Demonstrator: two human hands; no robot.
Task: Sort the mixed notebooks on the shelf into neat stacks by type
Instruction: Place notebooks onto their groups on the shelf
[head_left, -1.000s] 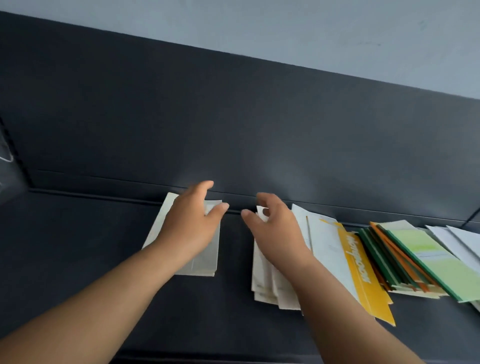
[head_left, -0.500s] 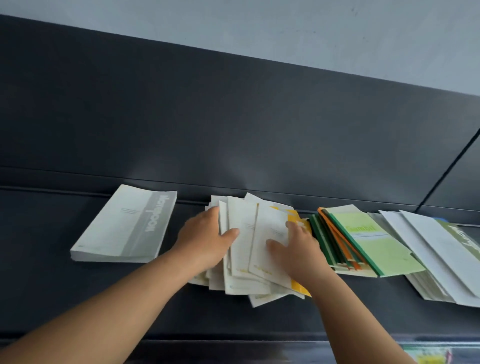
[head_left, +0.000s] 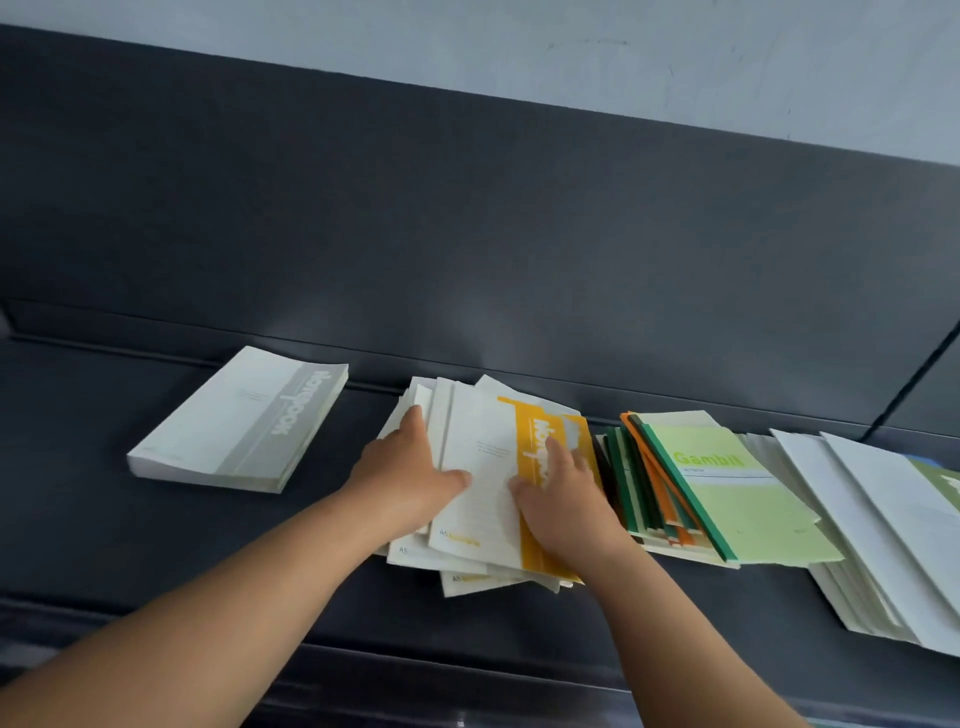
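Observation:
A loose pile of white notebooks with yellow spines (head_left: 480, 457) lies fanned out in the middle of the dark shelf (head_left: 78, 519). My left hand (head_left: 402, 470) rests flat on the pile's left side, thumb on the top cover. My right hand (head_left: 563, 501) presses on the top notebook's yellow spine band. A neat stack of white and grey notebooks (head_left: 244, 421) sits to the left, apart from both hands. Right of the pile lies a stack with green and orange spines, a light green notebook (head_left: 727, 493) on top.
A slanted spread of white notebooks (head_left: 883, 530) fills the far right, running past the frame edge. The shelf's dark back panel (head_left: 467, 234) rises close behind all the stacks. The shelf's front lip (head_left: 467, 670) runs below my forearms.
My left hand has left the grey stack and moved right onto the middle pile. Both hands now press on that pile, and a yellow-spined notebook shows on top.

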